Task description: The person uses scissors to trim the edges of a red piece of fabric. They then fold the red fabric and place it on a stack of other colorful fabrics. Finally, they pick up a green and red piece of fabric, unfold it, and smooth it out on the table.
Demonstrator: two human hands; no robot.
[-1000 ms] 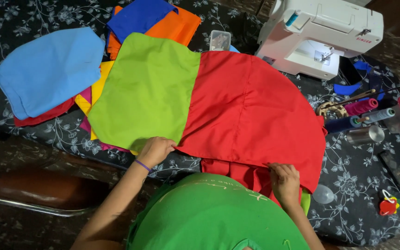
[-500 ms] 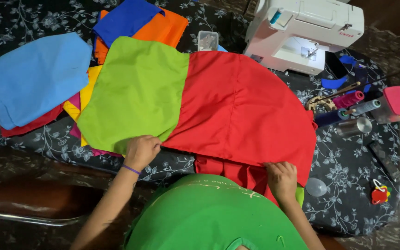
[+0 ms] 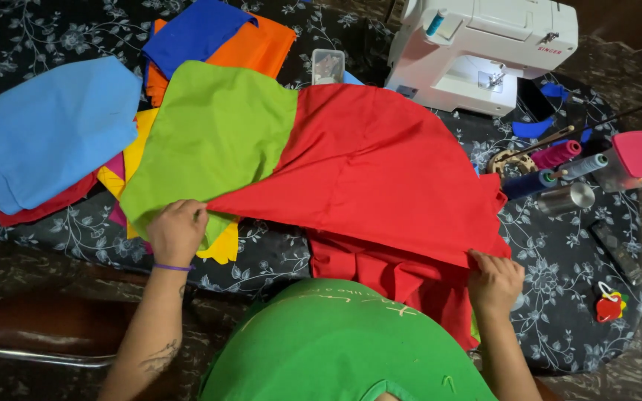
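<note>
Red cloth (image 3: 380, 163) edge, both corners pinched

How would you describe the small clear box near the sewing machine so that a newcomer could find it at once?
Start at the white sewing machine at the far edge of the table. Just to its left, past the top edge of the red cloth, stands a small clear plastic box. It is the only see-through, hard-sided thing among the flat coloured fabrics there.
</note>
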